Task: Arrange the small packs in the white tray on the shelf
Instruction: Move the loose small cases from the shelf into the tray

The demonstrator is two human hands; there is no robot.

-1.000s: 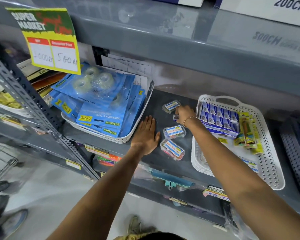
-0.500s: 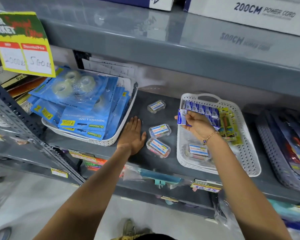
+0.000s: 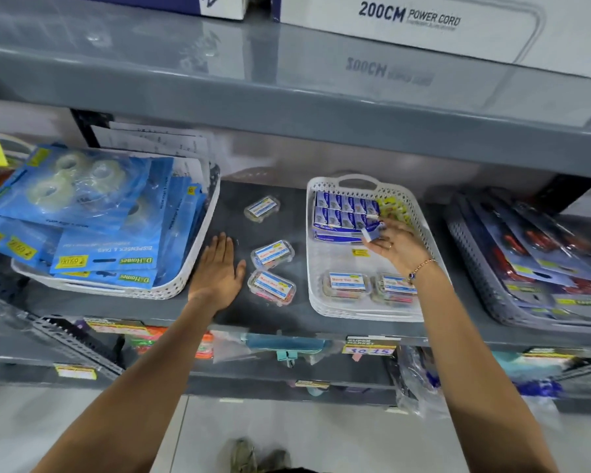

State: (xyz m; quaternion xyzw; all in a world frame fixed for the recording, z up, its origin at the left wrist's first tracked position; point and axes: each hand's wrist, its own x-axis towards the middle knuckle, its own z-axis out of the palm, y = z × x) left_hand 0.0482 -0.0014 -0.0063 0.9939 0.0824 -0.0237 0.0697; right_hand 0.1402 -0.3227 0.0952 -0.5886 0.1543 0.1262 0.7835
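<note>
Over the white tray (image 3: 427, 240), right hand (image 3: 394, 245) pinching a blurred small blue pack (image 3: 372, 232), left hand (image 3: 218, 269) spread flat on shelf (image 3: 232, 196).

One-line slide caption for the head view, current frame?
Right hand places a small blue pack beside the row in the white tray; left hand rests flat on the shelf.

White perforated tray (image 3: 427, 240); blue small packs (image 3: 342, 211) (white print); grey shelf (image 3: 287, 319); blue tape packets (image 3: 110, 233).
</note>
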